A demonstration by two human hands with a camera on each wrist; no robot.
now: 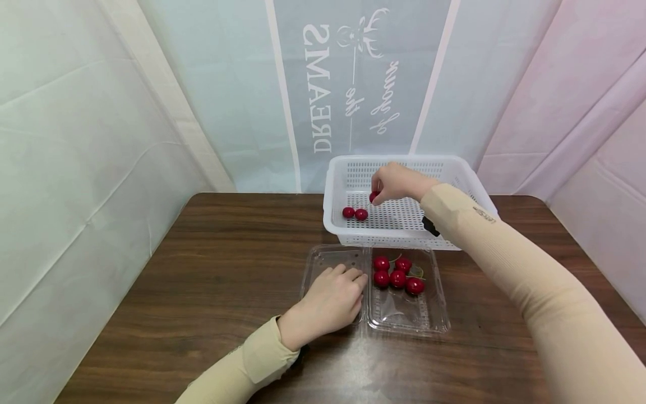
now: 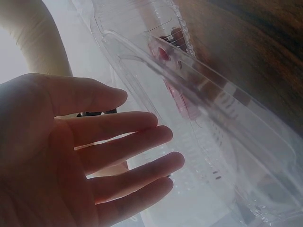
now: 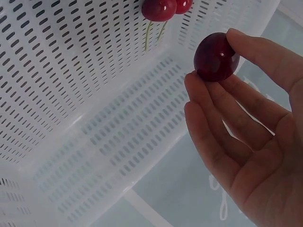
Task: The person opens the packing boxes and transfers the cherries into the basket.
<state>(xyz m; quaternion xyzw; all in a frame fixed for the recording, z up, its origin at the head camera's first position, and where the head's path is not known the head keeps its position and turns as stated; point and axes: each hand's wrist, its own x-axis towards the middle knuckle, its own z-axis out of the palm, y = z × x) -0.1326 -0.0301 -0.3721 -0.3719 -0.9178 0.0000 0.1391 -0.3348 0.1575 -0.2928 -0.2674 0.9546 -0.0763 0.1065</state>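
Note:
My right hand (image 1: 401, 182) pinches a dark red cherry (image 3: 217, 57) between thumb and fingertips, over the white perforated basket (image 1: 333, 221). Two more cherries (image 1: 355, 214) lie on the basket floor to the left of that hand; green stems show on them in the right wrist view. My left hand (image 1: 328, 300) is over the left half of a clear plastic clamshell box (image 1: 370, 322), fingers extended and holding nothing in the left wrist view. Several cherries (image 1: 397, 279), some with stems, sit in the box's right half.
The box lies opened flat on a dark wooden table (image 1: 227, 252), in front of the basket. Behind the table hangs a pale curtain (image 1: 242, 101) with mirrored lettering. White cloth (image 1: 75, 140) closes off the left side, and pinkish cloth (image 1: 580, 112) the right.

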